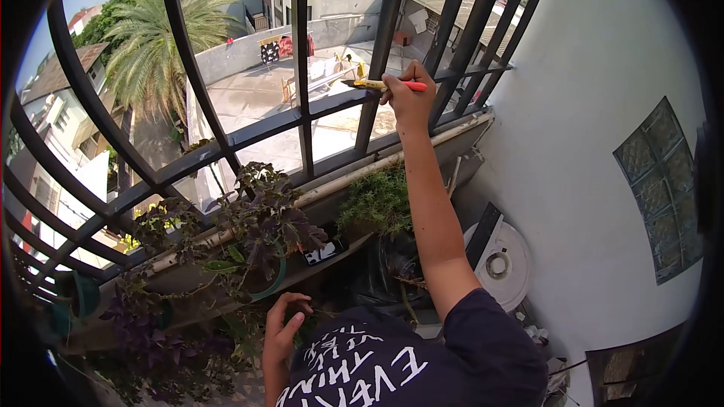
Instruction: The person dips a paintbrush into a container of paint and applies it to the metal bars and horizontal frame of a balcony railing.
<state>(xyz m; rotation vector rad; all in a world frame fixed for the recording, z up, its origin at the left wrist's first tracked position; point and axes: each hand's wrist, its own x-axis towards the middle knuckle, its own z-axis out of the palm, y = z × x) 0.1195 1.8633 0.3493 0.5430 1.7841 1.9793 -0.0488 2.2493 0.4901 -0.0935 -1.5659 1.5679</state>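
Note:
My right hand [412,104] is raised, with its fingers wrapped round the handle of a paintbrush [371,84]. The brush has a red handle end, a yellowish middle and dark bristles that point left. Those bristles are right at the horizontal bar of a dark metal railing [264,130], between two of its uprights. Low down, close to my body, my left hand [282,332] holds nothing; its fingers are loosely bent and apart from the thumb. Just above it is a leafy purple-green plant [264,211] in a green pot.
A pale pipe [332,190] runs along the foot of the railing. Green foliage [377,200] grows below my right forearm. To the right are a round white lid-like object [507,265] and a white wall [581,136]. Beyond the bars lie a rooftop terrace and a palm tree [154,30].

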